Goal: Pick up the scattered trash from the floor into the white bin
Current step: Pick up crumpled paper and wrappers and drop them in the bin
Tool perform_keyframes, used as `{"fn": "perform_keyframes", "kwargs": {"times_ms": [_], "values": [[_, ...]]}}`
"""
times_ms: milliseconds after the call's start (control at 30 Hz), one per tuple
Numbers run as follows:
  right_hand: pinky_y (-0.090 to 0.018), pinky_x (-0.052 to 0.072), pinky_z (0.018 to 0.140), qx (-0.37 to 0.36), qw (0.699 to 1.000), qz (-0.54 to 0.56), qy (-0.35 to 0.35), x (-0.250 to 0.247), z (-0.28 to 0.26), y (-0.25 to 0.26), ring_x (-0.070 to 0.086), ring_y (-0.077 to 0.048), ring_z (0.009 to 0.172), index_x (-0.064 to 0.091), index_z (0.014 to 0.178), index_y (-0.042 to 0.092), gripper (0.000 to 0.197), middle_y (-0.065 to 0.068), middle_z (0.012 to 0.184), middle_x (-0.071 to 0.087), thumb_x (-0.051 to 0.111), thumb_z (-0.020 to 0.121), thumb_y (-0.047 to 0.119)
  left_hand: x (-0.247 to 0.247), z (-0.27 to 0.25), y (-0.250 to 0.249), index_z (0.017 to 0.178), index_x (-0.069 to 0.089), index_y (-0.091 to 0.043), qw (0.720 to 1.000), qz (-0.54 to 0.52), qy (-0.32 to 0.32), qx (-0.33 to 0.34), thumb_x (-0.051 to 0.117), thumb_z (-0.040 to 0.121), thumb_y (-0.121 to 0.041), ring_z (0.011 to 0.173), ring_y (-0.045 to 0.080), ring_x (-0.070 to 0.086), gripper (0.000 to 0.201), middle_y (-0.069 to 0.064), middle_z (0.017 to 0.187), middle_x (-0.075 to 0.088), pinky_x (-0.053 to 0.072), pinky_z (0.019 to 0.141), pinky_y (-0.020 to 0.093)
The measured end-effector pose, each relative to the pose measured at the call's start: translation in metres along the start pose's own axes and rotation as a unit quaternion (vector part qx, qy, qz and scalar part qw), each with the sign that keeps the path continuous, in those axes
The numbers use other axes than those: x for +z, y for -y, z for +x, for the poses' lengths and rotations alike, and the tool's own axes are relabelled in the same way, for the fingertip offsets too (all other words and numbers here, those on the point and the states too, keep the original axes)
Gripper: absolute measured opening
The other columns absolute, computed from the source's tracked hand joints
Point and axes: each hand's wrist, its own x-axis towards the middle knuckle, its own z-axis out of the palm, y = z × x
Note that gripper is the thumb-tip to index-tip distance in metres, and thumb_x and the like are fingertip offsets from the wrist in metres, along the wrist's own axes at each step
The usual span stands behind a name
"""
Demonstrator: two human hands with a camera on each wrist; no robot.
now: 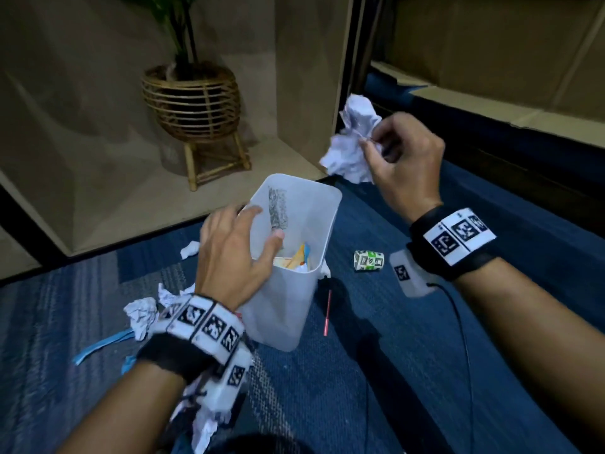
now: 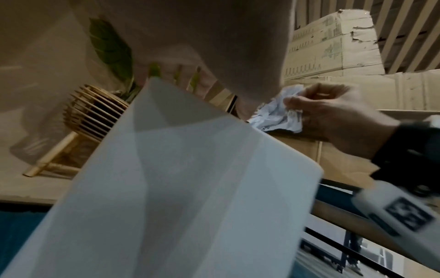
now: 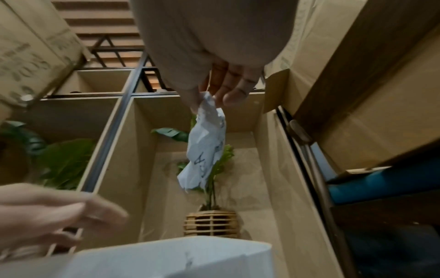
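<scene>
Trash is what this job is about, and one piece, a crumpled sheet of paper [image 1: 352, 142], is up in the air right now. The right hand [image 1: 402, 168] pinches it by one edge between thumb and fingertips, so most of the paper hangs loose below the pinch. It is up and to the right of the white bin [image 1: 294, 244], not over the opening yet.

The left hand [image 1: 235, 253] rests on the bin's near rim with its fingers spread wide and mostly straight. I cannot tell if it squeezes the rim or just steadies it. The bin looks tipped a little toward the person. Some colored scraps already lie at the bottom.

To do this step well, I think the right hand should carry the paper until it hangs right above the middle of the opening, then let go. If it lets go too soon, the light paper may hit the rim and fall back on the blue carpet [image 1: 425, 371]. The left hand should hold the bin steady so it does not tip over.

More trash waits on the floor: a small printed carton [image 1: 369, 260] to the right of the bin, a red straw [image 1: 327, 312] beside it, paper balls [image 1: 141, 315] and blue strips [image 1: 101, 344] on the left, and a small paper wad [image 1: 190, 249] farther back.
</scene>
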Motion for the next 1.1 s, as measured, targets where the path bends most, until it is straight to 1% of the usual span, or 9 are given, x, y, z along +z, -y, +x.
{"fn": "perform_keyframes", "kwargs": {"times_ms": [167,267,367,467,533,600,700,800,1100], "values": [[-0.019,0.041,0.058,-0.001,0.99,0.081,0.116,0.027,-0.02,0.031,0.052,-0.009,0.06,0.063,0.074,0.008,0.013,-0.001,0.07,0.062,0.075,0.08,0.007,0.001,0.04,0.003,0.141,0.038,-0.017,0.977,0.051,0.193,-0.075,0.047,0.083,-0.073,0.129,0.03,0.046,0.082,0.007,0.142,0.045,0.042,0.103,0.041],[-0.012,0.041,0.063,0.068,0.965,0.088,0.236,0.048,-0.056,0.017,0.06,-0.008,0.066,0.068,0.073,0.012,0.021,0.005,0.072,0.068,0.082,0.08,0.025,0.004,0.041,0.005,0.143,0.033,-0.024,0.967,0.072,0.231,-0.08,0.047,0.087,-0.067,0.129,0.032,0.048,0.073,0.006,0.146,0.044,0.044,0.101,0.043],[-0.014,0.041,0.065,0.137,0.97,0.073,0.188,0.056,-0.076,-0.018,0.061,-0.007,0.07,0.069,0.074,0.013,0.023,0.006,0.074,0.069,0.077,0.086,0.031,0.003,0.05,0.015,0.139,0.04,-0.021,0.97,0.052,0.214,-0.103,0.045,0.096,-0.051,0.12,0.037,0.054,0.052,0.014,0.136,0.056,0.045,0.096,0.042],[-0.034,0.05,0.068,0.157,0.98,0.068,0.101,0.057,-0.081,-0.056,0.063,-0.014,0.077,0.069,0.079,0.011,0.016,0.0,0.084,0.071,0.068,0.092,0.019,0.001,0.066,0.027,0.139,0.047,-0.015,0.966,0.016,0.215,-0.14,0.04,0.102,-0.041,0.123,0.037,0.053,0.046,0.02,0.134,0.057,0.042,0.101,0.04],[-0.038,0.052,0.068,0.163,0.982,0.076,0.057,0.058,-0.082,-0.07,0.061,-0.015,0.078,0.067,0.083,0.009,0.014,-0.002,0.09,0.069,0.063,0.095,0.014,0.003,0.073,0.03,0.104,0.062,-0.016,0.971,-0.019,0.213,-0.108,0.036,0.103,-0.037,0.108,0.034,0.058,0.034,0.019,0.114,0.065,0.043,0.09,0.036],[-0.035,0.053,0.068,0.167,0.98,0.1,0.03,0.064,-0.081,-0.073,0.063,-0.015,0.084,0.066,0.085,0.007,0.013,-0.003,0.095,0.069,0.062,0.096,0.012,0.006,0.075,0.032,0.076,0.055,-0.016,0.97,-0.024,0.224,-0.088,0.034,0.104,-0.03,0.089,0.03,0.059,0.038,0.014,0.09,0.065,0.038,0.074,0.031],[-0.028,0.053,0.071,0.159,0.975,0.152,0.045,0.077,-0.083,-0.061,0.065,-0.014,0.097,0.068,0.087,0.006,0.01,-0.005,0.105,0.068,0.065,0.095,0.011,0.003,0.074,0.038,0.083,0.061,-0.003,0.965,0.004,0.245,-0.089,0.033,0.104,-0.03,0.083,0.03,0.06,0.045,0.013,0.085,0.066,0.041,0.071,0.033],[-0.031,0.052,0.079,0.142,0.968,0.184,0.093,0.083,-0.089,-0.052,0.063,-0.017,0.107,0.069,0.093,0.007,0.005,-0.006,0.115,0.066,0.067,0.094,0.011,0.006,0.075,0.038,0.084,0.06,-0.006,0.957,0.036,0.264,-0.116,0.027,0.103,-0.042,0.085,0.032,0.059,0.052,0.013,0.085,0.065,0.045,0.08,0.039],[-0.028,0.037,0.109,0.096,0.978,0.163,0.085,0.096,-0.099,-0.067,0.048,-0.011,0.132,0.058,0.118,-0.007,0.027,-0.025,0.142,0.047,0.041,0.099,0.002,0.029,0.071,0.025,0.094,0.036,-0.012,0.941,0.12,0.258,-0.184,0.032,0.103,-0.025,0.069,0.03,0.043,0.016,0.011,0.07,0.046,0.036,0.063,0.038]]}}
